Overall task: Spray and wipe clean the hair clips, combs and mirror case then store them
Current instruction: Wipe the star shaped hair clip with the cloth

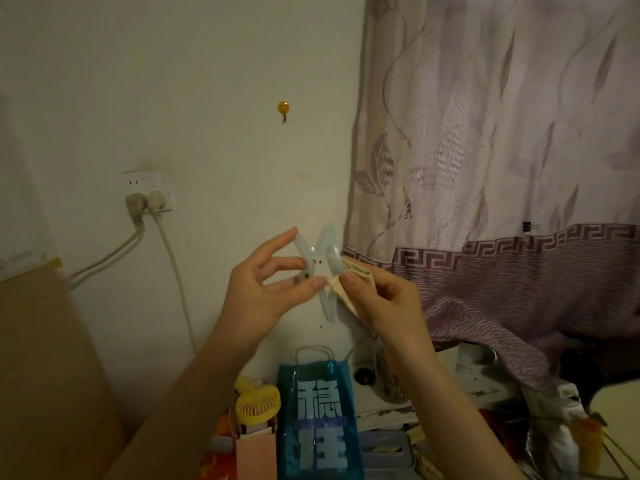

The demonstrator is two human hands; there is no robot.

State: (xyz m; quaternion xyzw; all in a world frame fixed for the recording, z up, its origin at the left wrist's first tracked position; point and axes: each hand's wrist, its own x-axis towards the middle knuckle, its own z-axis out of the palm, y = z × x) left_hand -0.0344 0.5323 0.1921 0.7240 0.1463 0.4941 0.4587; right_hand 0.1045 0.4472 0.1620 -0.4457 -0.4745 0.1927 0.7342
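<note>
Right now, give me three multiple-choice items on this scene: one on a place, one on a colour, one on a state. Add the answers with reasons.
1. Where is the small fan?
A. Left of the blue bag
B. On the wall hook
C. In the right hand

2. What colour is the fan?
A. Purple
B. Yellow
C. Black

3. How is the hair clip held?
A. Lying on the desk
B. Hanging from the curtain
C. Pinched in the left hand while the right hand presses a cloth to it

Answers: 1 A, it stands low beside the bag's left edge. 2 B, its grille is plainly yellow. 3 C, left fingers pinch the clip and the cloth meets its right side.
</note>
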